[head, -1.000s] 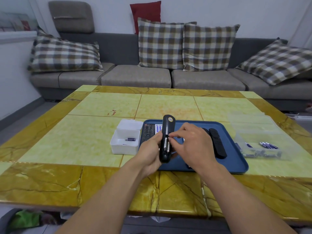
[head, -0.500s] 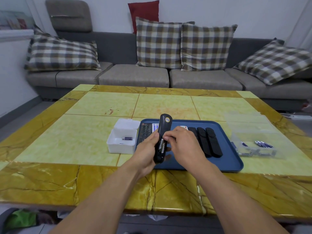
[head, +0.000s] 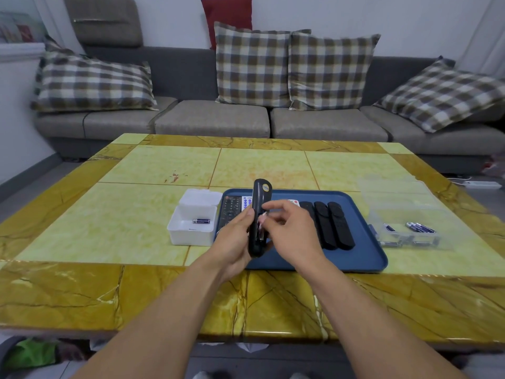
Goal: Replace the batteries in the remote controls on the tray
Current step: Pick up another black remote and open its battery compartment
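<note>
Left grip (head: 235, 236) clenches the dark remote (head: 258, 217), held upright over the near edge of the blue tray (head: 363, 258), while the right grip (head: 289, 228) pinches at a battery (head: 261, 224) in its open back; half a second ago those fingers lay flatter there, so the cell looks to be lifting out. Left of the grips, a white box (head: 191, 233) on the bench (head: 109, 220) holds one battery; to their right and beyond lie three black remotes (head: 333, 228), then a clear box of batteries (head: 410, 231).

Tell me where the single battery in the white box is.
The battery lies flat on the floor of the white box, on the table just left of the blue tray, ahead and left of the left hand.
</note>
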Tool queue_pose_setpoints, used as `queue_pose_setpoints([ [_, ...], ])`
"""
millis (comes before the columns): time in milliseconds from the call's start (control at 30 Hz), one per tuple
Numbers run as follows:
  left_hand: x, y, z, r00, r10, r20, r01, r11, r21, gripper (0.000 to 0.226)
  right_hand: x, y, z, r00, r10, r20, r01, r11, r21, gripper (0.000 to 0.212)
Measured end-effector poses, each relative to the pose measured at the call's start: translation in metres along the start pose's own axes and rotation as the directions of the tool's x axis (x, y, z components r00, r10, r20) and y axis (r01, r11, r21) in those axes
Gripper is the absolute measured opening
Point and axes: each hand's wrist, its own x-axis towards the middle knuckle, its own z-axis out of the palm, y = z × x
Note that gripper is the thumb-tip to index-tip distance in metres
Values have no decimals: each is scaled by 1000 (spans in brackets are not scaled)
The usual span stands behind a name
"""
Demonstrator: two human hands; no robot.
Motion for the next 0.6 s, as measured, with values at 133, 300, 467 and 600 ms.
queue_pose_setpoints([
  [133,2,3,-3,997,31,-73,-25,997,72,33,6,-12,-17,980,199,-8,-170,855,490,29],
  [300,1,6,-1,996,-10,-85,16,997,72,33,-3,-2,-21,991,48,127,-38,996,-82,23],
  [467,-2,8,0,994,-87,-68,90,995,51,34,-3,3,-17,948,-180,263,291,826,-483,11],
  [600,-4,8,0,991,-112,-76,114,993,17,32,-2,-5,-21,903,-252,347,425,628,-652,14],
])
